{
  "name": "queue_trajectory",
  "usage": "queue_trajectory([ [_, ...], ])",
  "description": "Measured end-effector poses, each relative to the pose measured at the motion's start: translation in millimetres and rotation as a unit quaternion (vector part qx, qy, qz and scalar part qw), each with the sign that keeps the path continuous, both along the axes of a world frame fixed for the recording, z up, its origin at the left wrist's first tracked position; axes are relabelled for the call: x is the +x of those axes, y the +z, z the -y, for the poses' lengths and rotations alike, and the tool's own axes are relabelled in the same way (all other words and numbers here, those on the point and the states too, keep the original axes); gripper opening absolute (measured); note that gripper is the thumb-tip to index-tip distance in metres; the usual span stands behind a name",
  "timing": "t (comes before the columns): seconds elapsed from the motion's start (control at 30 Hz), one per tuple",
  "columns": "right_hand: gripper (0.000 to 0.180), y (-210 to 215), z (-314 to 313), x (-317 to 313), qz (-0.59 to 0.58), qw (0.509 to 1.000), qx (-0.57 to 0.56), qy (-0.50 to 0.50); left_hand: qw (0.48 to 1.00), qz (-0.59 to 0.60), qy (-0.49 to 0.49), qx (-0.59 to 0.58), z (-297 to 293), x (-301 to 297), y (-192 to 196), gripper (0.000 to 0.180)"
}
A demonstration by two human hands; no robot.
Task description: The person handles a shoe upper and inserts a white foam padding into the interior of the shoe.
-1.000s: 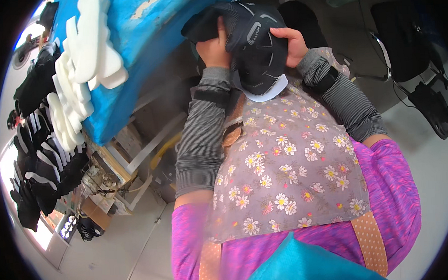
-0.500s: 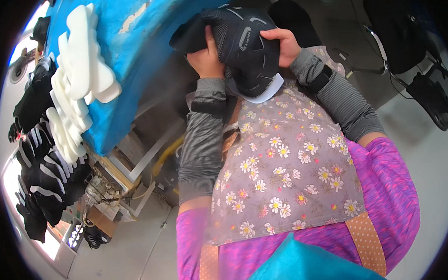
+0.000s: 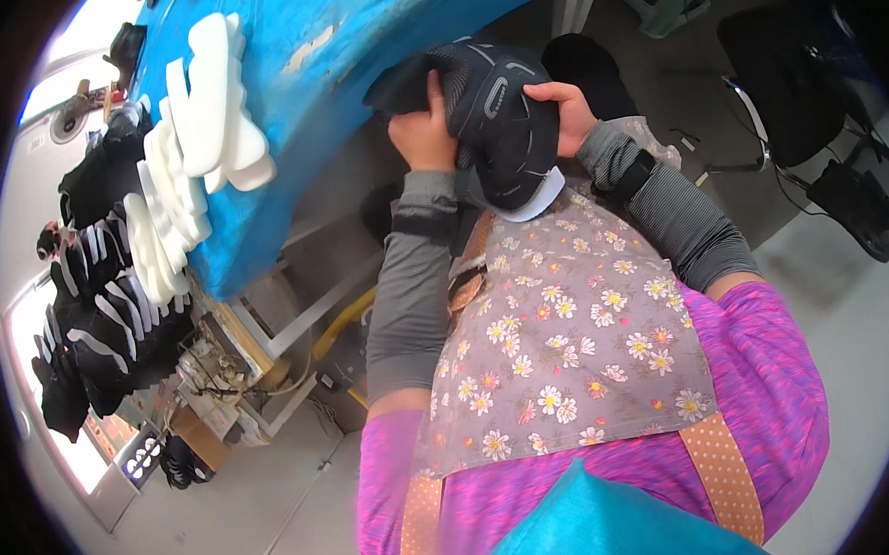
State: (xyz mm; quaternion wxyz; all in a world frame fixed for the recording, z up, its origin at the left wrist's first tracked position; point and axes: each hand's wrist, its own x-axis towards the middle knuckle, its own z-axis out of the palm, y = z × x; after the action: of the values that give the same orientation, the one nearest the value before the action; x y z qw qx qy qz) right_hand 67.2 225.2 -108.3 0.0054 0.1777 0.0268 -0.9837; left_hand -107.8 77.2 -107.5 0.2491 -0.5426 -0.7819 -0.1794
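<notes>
A black shoe upper (image 3: 504, 106) with grey printed shapes and mesh patches is held up over my lap. A pale white edge (image 3: 538, 196) shows at its lower end. My left hand (image 3: 424, 130) grips its left side, thumb pointing up along the mesh and the other fingers hidden behind. On the opposite side, my right hand (image 3: 566, 113) is closed on the upper with the thumb lying over the top; the rest of its fingers are mostly out of sight. Both forearms wear grey striped sleeves with black bands at the wrists.
Left of me is a blue-covered table (image 3: 308, 95) with stacked white foam pieces (image 3: 214, 99) along its edge. Beyond hang several black shoe uppers (image 3: 105, 342). A black chair (image 3: 783, 84) stands at right, and a yellow hose-like thing (image 3: 342, 322) runs beneath the table.
The view has shifted, so the table and white pieces appear farther right. Both hands keep hold of the shoe upper, which sits slightly lower in the picture.
</notes>
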Motion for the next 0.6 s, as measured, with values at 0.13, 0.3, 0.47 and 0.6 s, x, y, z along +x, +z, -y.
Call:
queue_trajectory([
  [0.13, 0.032, 15, -11, 1, -0.041, 0.999, -0.002, 0.001, 0.985, 0.077, 0.07, -0.137, -9, 18, 51, 0.058],
  [0.3, 0.033, -5, -6, -4, 0.01, 1.0, -0.008, -0.008, 0.997, 0.018, 0.041, -0.069, -4, 5, 2, 0.043],
  [0.47, 0.032, -15, -10, -5, 0.004, 1.0, 0.005, 0.0, 0.965, 0.249, 0.042, 0.062, -13, 13, -20, 0.038],
  [0.6, 0.039, -27, -15, -2, -0.027, 0.999, 0.007, 0.026, 0.835, 0.473, 0.003, 0.282, -32, 20, -2, 0.031],
])
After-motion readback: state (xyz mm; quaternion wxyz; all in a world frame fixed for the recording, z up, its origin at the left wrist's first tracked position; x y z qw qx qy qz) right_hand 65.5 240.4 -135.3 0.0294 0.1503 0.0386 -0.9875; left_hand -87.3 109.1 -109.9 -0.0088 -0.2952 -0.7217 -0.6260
